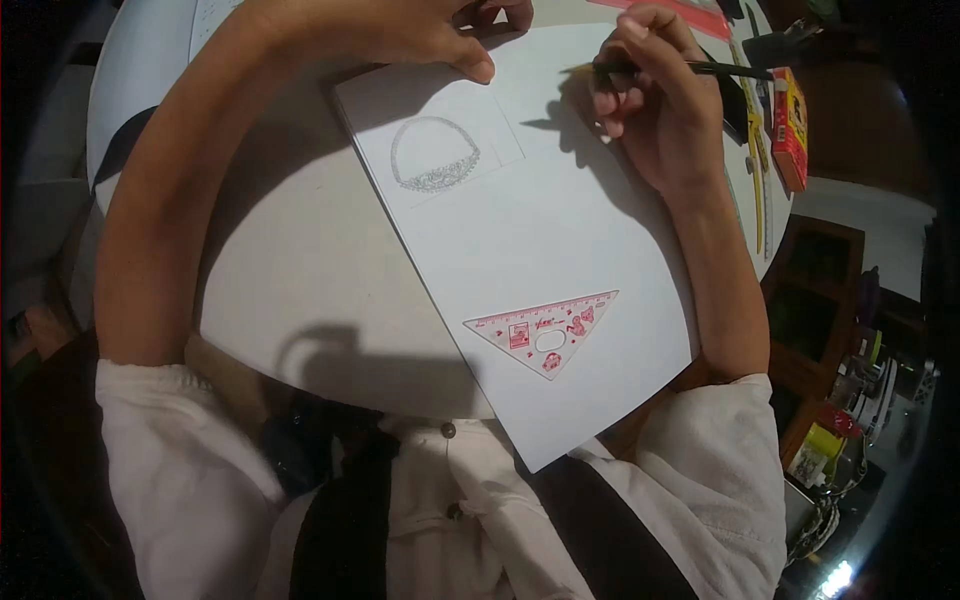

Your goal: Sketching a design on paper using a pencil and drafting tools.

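Observation:
In my right hand [660,105] is a dark pencil [720,69], its sharpened tip pointing left. The tip is off the paper, and its shadow falls on the sheet below. My left hand [442,37] rests on the upper part of a white drawing pad [555,232], thumb down on it and fingers partly cut off by the top edge. Below that thumb is a pencil drawing [435,155] of a rounded arch with a densely patterned lower band. Thin straight lines run beside it. A clear set square [547,336] with red printed pictures lies on the lower part of the pad.
The pad lies slanted on a round white table [322,262], one corner overhanging the near edge. At the right are a red and yellow box [790,131], a yellow pencil [756,202] and a clear ruler [766,202]. A pink-red item [697,16] lies at the far side.

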Demonstrator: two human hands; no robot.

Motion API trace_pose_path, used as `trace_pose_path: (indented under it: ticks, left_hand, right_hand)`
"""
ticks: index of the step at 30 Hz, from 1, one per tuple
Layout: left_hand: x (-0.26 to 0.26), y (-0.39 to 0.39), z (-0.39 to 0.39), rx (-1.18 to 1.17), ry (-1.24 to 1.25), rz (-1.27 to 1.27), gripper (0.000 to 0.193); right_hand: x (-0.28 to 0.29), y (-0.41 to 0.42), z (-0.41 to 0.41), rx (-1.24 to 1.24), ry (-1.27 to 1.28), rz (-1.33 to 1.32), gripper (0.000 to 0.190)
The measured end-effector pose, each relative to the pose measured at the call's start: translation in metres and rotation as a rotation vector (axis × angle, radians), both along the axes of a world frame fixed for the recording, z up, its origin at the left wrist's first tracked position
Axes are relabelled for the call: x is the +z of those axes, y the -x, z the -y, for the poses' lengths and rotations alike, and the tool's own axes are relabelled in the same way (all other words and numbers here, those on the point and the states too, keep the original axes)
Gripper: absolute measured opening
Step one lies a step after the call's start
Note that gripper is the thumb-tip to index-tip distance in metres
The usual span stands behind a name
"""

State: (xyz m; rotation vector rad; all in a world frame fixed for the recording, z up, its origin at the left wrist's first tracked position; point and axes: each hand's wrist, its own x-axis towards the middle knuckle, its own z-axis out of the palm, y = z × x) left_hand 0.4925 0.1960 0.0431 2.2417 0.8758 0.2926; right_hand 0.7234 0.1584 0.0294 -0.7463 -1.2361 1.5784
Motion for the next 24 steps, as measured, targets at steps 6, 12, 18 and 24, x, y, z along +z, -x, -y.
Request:
trace_pose_path:
  ticks: [6,12,18,24]
  left_hand:
    - [-0.021,0.006,-0.011,-0.038,-0.009,0.143,0.031]
    - [-0.019,0.007,-0.010,-0.001,0.086,0.128,0.034]
    - [-0.018,0.008,-0.013,0.030,0.104,0.024,0.035]
    - [-0.032,0.010,-0.014,0.087,0.194,0.096,0.034]
  right_hand:
    - [0.009,0.012,0.005,-0.179,0.213,0.047,0.007]
    - [0.004,0.006,0.005,-0.089,0.041,0.135,0.016]
    - [-0.006,-0.009,0.002,0.120,-0.063,0.162,0.018]
    - [-0.001,-0.002,0.007,0.071,-0.156,0.434,0.013]
